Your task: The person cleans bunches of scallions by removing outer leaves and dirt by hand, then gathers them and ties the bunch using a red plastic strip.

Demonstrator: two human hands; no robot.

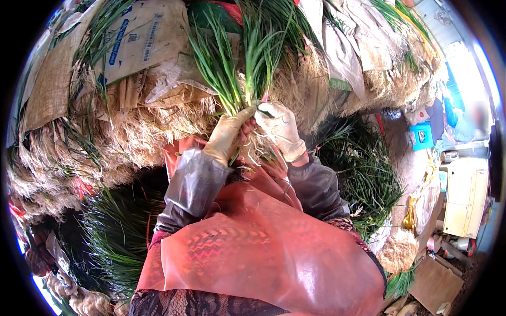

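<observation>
My gloved left hand [230, 132] is closed round a bunch of green garlic [224, 71], or a very similar plant, just above its roots. The long green leaves fan upward and away from me. Pale stringy roots [258, 146] hang below, between my hands. My gloved right hand [280, 128] is pinched against the right side of the stems, its fingertips curled inward. A pinkish stem base shows just above those fingertips. Whatever lies between them is hidden.
Ahead stands a long heap of rooted plants [142, 134], partly covered by sacks [150, 37]. Piles of green stalks lie at left [118, 231] and right [363, 179]. A red plastic apron [274, 237] covers my lap. At right are a blue container [422, 136] and a cream-coloured box [465, 197].
</observation>
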